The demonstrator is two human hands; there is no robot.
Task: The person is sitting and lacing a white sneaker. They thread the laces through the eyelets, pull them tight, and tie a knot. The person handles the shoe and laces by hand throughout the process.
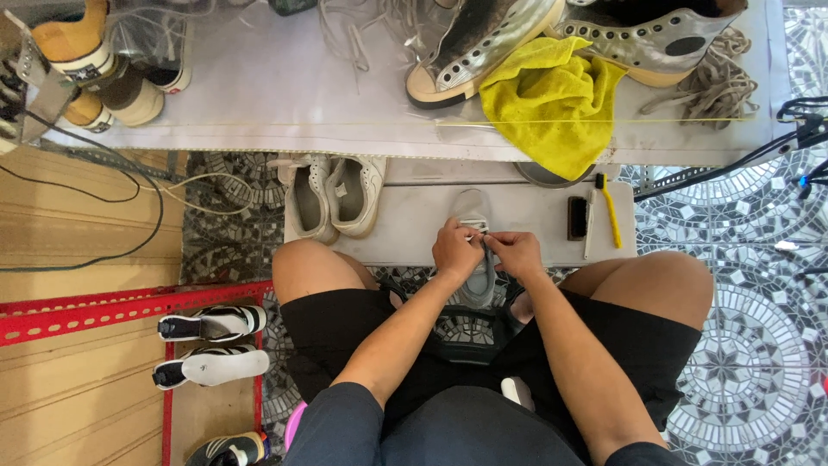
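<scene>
Nearest the camera sit the person's dark shorts and bare knees, and between the knees a pale grey low-top sneaker (473, 233) stands toe-outward on the low grey worktop (405, 229). Both hands meet over its tongue: the left hand (457, 248) and right hand (516, 252) have their fingers pinched together on the sneaker's lace area, though the lace itself is too small to make out.

The work looks partly done, since a white pair of sneakers (335, 195) just left of the grey sneaker waits untouched.

A black brush and yellow-handled brush (611, 211) lie well right of the sneaker, leaving bare worktop between. The worktop's near edge runs just under the wrists, so room toward the body is tight.
</scene>
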